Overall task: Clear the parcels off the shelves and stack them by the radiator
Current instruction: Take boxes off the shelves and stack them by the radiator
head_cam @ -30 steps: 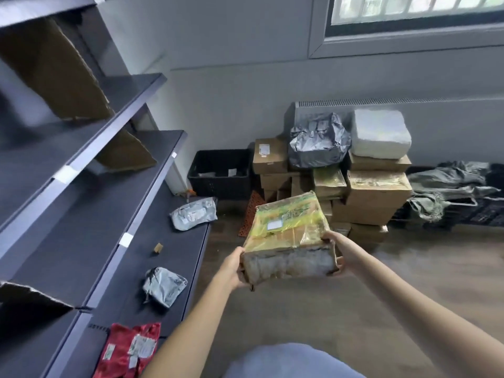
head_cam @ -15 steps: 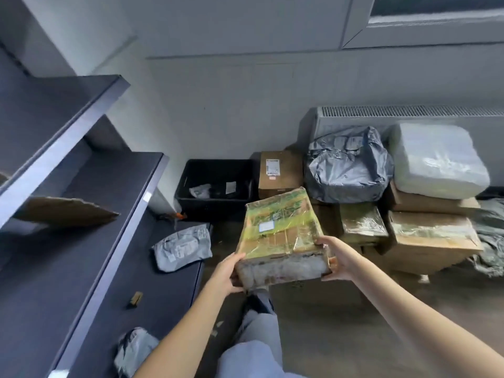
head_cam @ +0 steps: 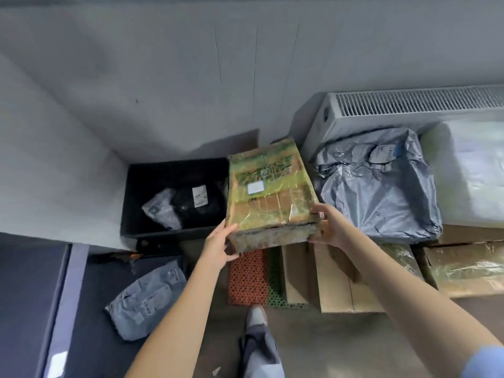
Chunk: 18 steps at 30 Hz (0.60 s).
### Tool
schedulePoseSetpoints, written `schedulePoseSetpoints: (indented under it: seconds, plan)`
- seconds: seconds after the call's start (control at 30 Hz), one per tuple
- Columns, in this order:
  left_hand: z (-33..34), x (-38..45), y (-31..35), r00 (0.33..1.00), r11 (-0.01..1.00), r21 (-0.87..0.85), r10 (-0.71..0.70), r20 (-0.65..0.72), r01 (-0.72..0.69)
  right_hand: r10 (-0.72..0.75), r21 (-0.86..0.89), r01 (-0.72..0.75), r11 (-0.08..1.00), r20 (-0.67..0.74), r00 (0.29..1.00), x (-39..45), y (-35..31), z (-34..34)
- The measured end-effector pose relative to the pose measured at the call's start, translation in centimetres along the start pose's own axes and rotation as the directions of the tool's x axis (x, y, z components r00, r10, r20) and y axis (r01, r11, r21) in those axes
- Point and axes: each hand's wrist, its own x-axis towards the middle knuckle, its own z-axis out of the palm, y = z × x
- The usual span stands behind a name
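A black bin (head_cam: 131,205) sits against the grey wall (head_cam: 163,77), beside an orange-and-green perforated mat (head_cam: 249,279).

Both hands, left (head_cam: 218,245) and right (head_cam: 328,227), grip, arms outstretched.

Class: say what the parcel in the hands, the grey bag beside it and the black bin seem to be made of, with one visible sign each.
Parcel: probably cardboard under glossy yellowish tape; brown panels show through, and the film shines.
Grey bag: thin plastic film, creased and shiny.
Black bin: likely rigid matte plastic, judging by its straight, dull walls.
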Motion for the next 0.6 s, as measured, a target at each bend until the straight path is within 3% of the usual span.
schedulePoseSetpoints:
  seconds: [0.2, 0.27, 0.33, 0.4, 0.5, 0.6]
  plan:
    - [4.3, 7.9, 2.5, 0.992, 0.992, -0.017, 0.122, -0.011, -0.122, -0.081, -0.028, 0.079, 0.996, -0.079, 0.994, 8.7, -1.3, -0.7]
    - [5.4, 9.9, 1.8, 0.988, 0.986, 0.058, 0.155, 0.013, -0.156, -0.086, -0.234, 0.06, 0.971, -0.105, 0.991, 10.4, -0.5, -1.7]
    - [6.0, 11.4, 0.3, 0.986, 0.956, 0.244, 0.145, 0.08, -0.161, -0.097, -0.438, 0.023, 0.899, -0.147, 0.984, 11.1, 0.9, -2.4]
    - [6.2, 12.1, -1.0, 0.984, 0.925, 0.352, 0.096, 0.151, -0.145, -0.135, -0.496, 0.025, 0.868, -0.187, 0.973, 11.0, 2.3, -2.7]
    - [6.3, 12.4, -0.9, 0.975, 0.935, 0.331, 0.06, 0.213, -0.13, -0.095, -0.528, -0.005, 0.849, -0.161, 0.982, 9.8, 3.0, -2.3]
    - [5.9, 11.7, 0.1, 0.977, 0.934, 0.337, 0.052, 0.207, -0.121, 0.019, -0.678, -0.073, 0.731, -0.086, 0.996, 8.0, 3.3, -1.4]
